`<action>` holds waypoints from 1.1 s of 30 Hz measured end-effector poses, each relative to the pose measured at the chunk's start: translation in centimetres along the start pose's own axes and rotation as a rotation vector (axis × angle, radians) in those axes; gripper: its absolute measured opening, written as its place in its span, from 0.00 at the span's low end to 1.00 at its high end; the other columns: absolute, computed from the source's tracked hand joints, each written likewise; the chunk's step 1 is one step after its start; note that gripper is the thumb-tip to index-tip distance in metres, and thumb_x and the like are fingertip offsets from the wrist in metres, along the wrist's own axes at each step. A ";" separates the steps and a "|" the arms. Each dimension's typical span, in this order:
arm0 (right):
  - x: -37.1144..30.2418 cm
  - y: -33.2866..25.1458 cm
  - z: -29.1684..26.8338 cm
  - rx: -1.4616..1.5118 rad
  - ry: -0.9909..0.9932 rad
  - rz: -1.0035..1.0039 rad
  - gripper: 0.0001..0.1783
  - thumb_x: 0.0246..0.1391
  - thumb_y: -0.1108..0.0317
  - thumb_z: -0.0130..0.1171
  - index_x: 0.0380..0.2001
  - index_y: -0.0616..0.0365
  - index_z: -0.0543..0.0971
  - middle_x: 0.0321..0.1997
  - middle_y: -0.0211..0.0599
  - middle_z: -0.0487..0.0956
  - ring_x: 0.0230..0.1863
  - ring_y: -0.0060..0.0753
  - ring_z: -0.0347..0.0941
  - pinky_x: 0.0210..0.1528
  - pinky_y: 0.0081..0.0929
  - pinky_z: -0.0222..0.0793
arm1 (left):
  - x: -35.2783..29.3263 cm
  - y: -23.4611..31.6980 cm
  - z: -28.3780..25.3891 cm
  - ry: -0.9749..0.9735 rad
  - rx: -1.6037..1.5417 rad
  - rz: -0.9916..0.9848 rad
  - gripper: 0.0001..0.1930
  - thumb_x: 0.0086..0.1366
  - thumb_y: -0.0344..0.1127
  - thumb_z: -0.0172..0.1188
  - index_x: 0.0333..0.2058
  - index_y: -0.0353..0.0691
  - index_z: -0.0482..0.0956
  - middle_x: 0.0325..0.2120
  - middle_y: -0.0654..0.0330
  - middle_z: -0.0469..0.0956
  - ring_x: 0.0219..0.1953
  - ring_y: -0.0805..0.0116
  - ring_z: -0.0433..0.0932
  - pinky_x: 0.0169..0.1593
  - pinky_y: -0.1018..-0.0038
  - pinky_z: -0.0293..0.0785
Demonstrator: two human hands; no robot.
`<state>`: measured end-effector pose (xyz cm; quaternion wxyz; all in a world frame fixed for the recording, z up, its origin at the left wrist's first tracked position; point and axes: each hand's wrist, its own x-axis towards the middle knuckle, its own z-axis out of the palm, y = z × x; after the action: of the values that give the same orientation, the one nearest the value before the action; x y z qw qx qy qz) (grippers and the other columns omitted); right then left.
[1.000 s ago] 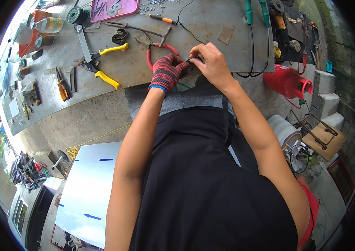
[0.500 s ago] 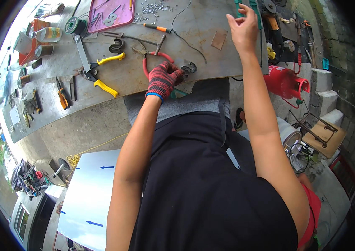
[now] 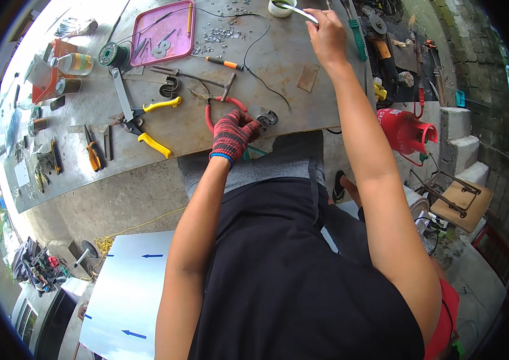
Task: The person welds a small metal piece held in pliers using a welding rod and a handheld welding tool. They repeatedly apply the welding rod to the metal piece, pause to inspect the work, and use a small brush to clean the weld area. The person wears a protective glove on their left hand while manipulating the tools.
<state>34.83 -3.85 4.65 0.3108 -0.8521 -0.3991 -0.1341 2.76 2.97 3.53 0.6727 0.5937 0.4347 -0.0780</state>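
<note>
In a red-and-black knit glove, my left hand (image 3: 232, 139) is closed at the table's near edge, gripping a small dark C-shaped metal piece (image 3: 268, 119) that sticks out past its fingertips. Pliers with red handles (image 3: 209, 114) lie just beyond the glove. My bare right hand (image 3: 329, 39) is stretched to the far side, pinching a slim white-handled tool (image 3: 298, 10). This tool slants into a small white cup (image 3: 279, 9) with something green inside; its tip cannot be made out. Another C-shaped metal piece (image 3: 170, 87) rests beyond the pliers.
Yellow-handled snips (image 3: 155, 145), orange-handled pliers (image 3: 92, 155) and a wire spool (image 3: 110, 54) lie left. A pink tray (image 3: 178, 49) stands near scattered metal bits (image 3: 215, 35). Dark wire (image 3: 257, 69) curls across the metal table. A red gas cylinder (image 3: 403, 129) is off its right edge.
My right hand has moved left from beside the green-handled tools and now holds the white-handled tool at the cup. The view has shifted, showing more of the far table. My left hand keeps its grip.
</note>
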 end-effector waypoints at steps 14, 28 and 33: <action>3.2 -3.2 -3.3 0.107 0.084 -0.050 0.04 0.57 0.77 0.68 0.36 0.63 0.85 0.36 0.46 0.82 0.39 0.51 0.81 0.42 0.41 0.77 | -0.2 0.4 -0.1 -0.006 0.040 0.017 0.12 0.65 0.32 0.72 0.41 0.31 0.82 0.33 0.54 0.86 0.35 0.66 0.87 0.42 0.71 0.84; -10.1 -11.1 -16.6 0.334 -0.145 0.015 0.09 0.52 0.81 0.70 0.38 0.61 0.87 0.34 0.37 0.84 0.32 0.31 0.82 0.38 0.25 0.76 | 0.3 -0.4 -0.2 -0.011 0.025 0.027 0.12 0.66 0.34 0.71 0.41 0.32 0.82 0.31 0.55 0.87 0.34 0.66 0.87 0.41 0.71 0.84; -14.9 -12.6 -16.2 0.406 -0.200 0.092 0.11 0.49 0.83 0.71 0.37 0.61 0.87 0.32 0.37 0.82 0.31 0.30 0.81 0.34 0.25 0.75 | 0.7 -0.4 -0.2 -0.021 0.084 0.009 0.11 0.67 0.35 0.71 0.41 0.33 0.83 0.32 0.55 0.87 0.34 0.67 0.87 0.42 0.72 0.84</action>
<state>15.87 -16.95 15.35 0.4408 -0.7984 -0.4073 0.0484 2.83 3.36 2.75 0.6522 0.6225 0.4211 -0.0992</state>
